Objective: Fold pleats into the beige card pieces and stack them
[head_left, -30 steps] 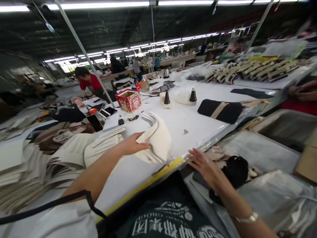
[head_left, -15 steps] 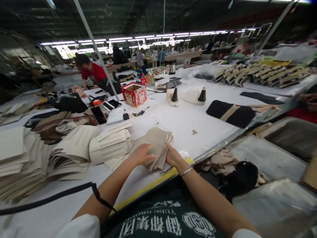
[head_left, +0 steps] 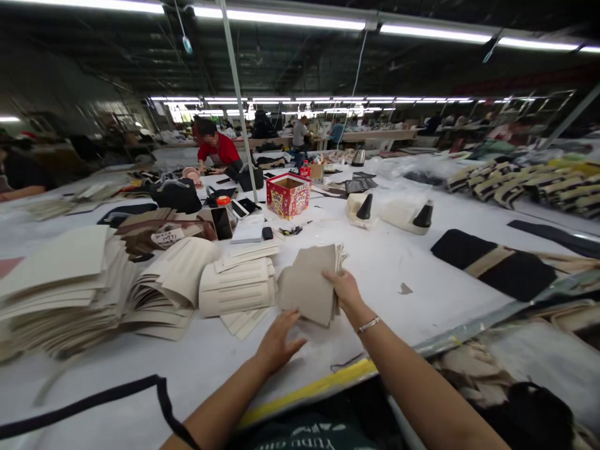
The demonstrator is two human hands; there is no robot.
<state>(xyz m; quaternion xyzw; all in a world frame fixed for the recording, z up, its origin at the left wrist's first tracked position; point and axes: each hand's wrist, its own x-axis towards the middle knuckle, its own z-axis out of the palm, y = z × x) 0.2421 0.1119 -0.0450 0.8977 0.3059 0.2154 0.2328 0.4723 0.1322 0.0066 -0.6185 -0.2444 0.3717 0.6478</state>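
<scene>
My right hand (head_left: 345, 289) grips the right edge of a small stack of grey-beige sheets (head_left: 307, 284), thumb on top, the layers fanned at that edge. Just below the stack's lower left corner is my left hand (head_left: 280, 342), its fingers apart and nothing held in it; I cannot tell whether its fingertips touch the sheets. Left of the stack lies a curved pile of cream strips (head_left: 239, 284), and beyond that another bent pile of cream sheets (head_left: 175, 275). A large heap of cream pieces (head_left: 56, 269) sits farther left.
A red patterned box (head_left: 288, 195) stands behind the stack, with snips (head_left: 294, 230) before it. Two cones of thread (head_left: 364, 211) are right of the box. A black folded piece (head_left: 492, 262) lies at right. A co-worker in red (head_left: 218, 149) leans over the table's far side.
My left hand has come off the top of the sheets and moved down toward the table edge. My right hand keeps its grip as the stack turns upright. The view has tilted up.
</scene>
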